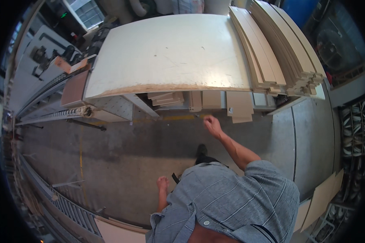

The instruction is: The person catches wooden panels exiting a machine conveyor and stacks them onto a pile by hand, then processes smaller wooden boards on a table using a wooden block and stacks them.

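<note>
My right hand (pixel 212 126) is raised in front of me, its fingers curled into a loose fist with nothing showing in it. It is nearest the front edge of a white-topped workbench (pixel 170 52), apart from it. My left hand (pixel 163 183) hangs low by my side over the concrete floor, fingers curled in, and holds nothing I can see. The bench top is scuffed, with a worn brown front edge. Long tan board strips (pixel 261 48) lie stacked along its right side, beside a second, taller stack (pixel 292 44).
Under the bench, a shelf holds board pieces (pixel 166 98) and a tan panel (pixel 239 106) sticking out. To the left runs a metal rail machine (pixel 65 115). A roller conveyor (pixel 75 210) lies at lower left. Leaning boards (pixel 322 200) and a loaded rack (pixel 355 129) stand at right.
</note>
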`<state>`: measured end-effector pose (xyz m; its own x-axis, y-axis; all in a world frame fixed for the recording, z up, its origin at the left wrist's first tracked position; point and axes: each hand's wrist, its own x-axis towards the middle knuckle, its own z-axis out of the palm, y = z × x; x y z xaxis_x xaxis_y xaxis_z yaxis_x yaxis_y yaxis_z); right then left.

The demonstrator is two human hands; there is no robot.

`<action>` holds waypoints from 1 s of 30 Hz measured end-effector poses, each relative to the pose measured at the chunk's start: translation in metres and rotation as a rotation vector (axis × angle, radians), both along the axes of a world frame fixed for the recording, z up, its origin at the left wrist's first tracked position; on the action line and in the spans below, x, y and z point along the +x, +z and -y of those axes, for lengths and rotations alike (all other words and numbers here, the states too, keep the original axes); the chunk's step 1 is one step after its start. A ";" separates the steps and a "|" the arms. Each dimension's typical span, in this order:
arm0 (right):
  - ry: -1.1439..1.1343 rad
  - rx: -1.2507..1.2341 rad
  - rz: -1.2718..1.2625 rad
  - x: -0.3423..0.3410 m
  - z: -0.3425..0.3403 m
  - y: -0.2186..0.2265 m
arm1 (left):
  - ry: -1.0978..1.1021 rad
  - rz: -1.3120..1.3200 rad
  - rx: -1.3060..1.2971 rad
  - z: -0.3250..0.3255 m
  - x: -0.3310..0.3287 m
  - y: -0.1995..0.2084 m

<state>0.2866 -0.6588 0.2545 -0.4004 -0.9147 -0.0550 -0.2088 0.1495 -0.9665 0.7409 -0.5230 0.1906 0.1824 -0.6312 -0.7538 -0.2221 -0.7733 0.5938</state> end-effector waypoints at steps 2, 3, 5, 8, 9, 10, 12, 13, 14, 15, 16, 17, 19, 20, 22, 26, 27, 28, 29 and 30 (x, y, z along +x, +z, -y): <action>-0.036 -0.086 -0.109 -0.011 0.030 0.045 | 0.034 -0.040 -0.013 0.020 -0.021 0.007; -0.072 -0.106 -0.111 -0.016 0.044 0.074 | -0.001 -0.018 -0.021 0.033 -0.034 0.014; -0.122 -0.110 -0.099 -0.033 0.068 0.119 | -0.044 0.004 -0.028 0.059 -0.058 0.027; -0.221 -0.151 -0.215 -0.065 0.099 0.152 | -0.017 -0.110 -0.096 0.095 -0.087 0.035; -0.220 -0.153 -0.213 -0.075 0.111 0.151 | -0.026 -0.109 -0.099 0.105 -0.097 0.039; -0.264 -0.205 -0.284 -0.087 0.120 0.145 | -0.037 -0.108 -0.100 0.113 -0.104 0.040; -0.296 -0.265 -0.350 -0.103 0.133 0.132 | -0.053 -0.098 -0.103 0.126 -0.110 0.039; -0.314 -0.269 -0.485 -0.110 0.137 0.126 | -0.076 -0.092 -0.102 0.135 -0.113 0.039; -0.334 -0.275 -0.621 -0.116 0.143 0.121 | -0.070 -0.092 -0.107 0.143 -0.116 0.039; -0.355 -0.205 -0.584 -0.107 0.149 0.127 | -0.089 -0.087 -0.132 0.149 -0.115 0.042; -0.344 -0.211 -0.586 -0.106 0.153 0.130 | -0.119 -0.088 -0.156 0.156 -0.120 0.045; -0.372 -0.166 -0.566 -0.105 0.158 0.134 | -0.106 -0.092 -0.161 0.167 -0.124 0.048; -0.419 -0.129 -0.569 -0.099 0.165 0.137 | -0.050 -0.151 -0.282 0.191 -0.133 0.061; -0.414 -0.133 -0.591 -0.096 0.165 0.136 | -0.033 -0.159 -0.289 0.203 -0.137 0.071; -0.417 -0.124 -0.612 -0.098 0.162 0.130 | -0.070 -0.058 -0.464 0.237 -0.154 0.113; -0.431 -0.061 -0.600 -0.100 0.155 0.124 | 0.078 -0.089 -0.803 0.305 -0.171 0.175; -0.430 -0.075 -0.612 -0.102 0.153 0.124 | 0.096 -0.124 -0.875 0.322 -0.176 0.204; -0.449 -0.118 -0.599 -0.100 0.153 0.125 | 0.111 -0.158 -0.947 0.338 -0.179 0.233; -0.458 -0.069 -0.619 -0.098 0.152 0.127 | 0.091 -0.209 -1.043 0.352 -0.181 0.260; -0.470 -0.020 -0.641 -0.099 0.154 0.130 | 0.070 -0.263 -1.138 0.365 -0.185 0.290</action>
